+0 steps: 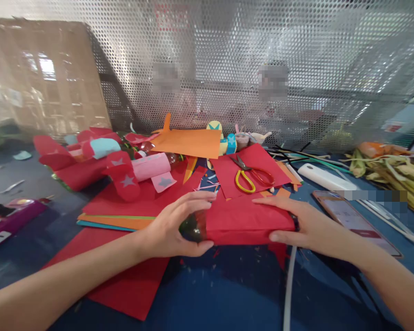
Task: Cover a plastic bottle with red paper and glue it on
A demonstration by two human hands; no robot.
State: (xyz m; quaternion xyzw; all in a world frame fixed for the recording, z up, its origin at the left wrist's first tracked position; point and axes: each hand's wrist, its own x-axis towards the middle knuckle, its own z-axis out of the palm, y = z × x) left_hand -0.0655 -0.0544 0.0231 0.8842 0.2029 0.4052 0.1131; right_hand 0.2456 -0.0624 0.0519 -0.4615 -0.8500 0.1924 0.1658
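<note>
A plastic bottle [194,228] lies on its side in front of me, its middle wrapped in red paper [243,223]. My left hand [179,223] curls around the bare, dark see-through left end, thumb below and fingers above. Around the right end, my right hand [295,218] grips the paper-covered part, fingers on top and thumb at the lower edge. Just behind the bottle, scissors [247,177] with one yellow and one red handle rest on a red sheet [227,172].
Stacked coloured paper [124,223] and a red sheet [134,285] lie at left. Behind them stand red paper shapes with stars [79,172] and an orange paper piece [193,141]. A phone [355,220], a white tool [326,177] and dried husks [396,184] lie right. Perforated metal [221,59] closes the back.
</note>
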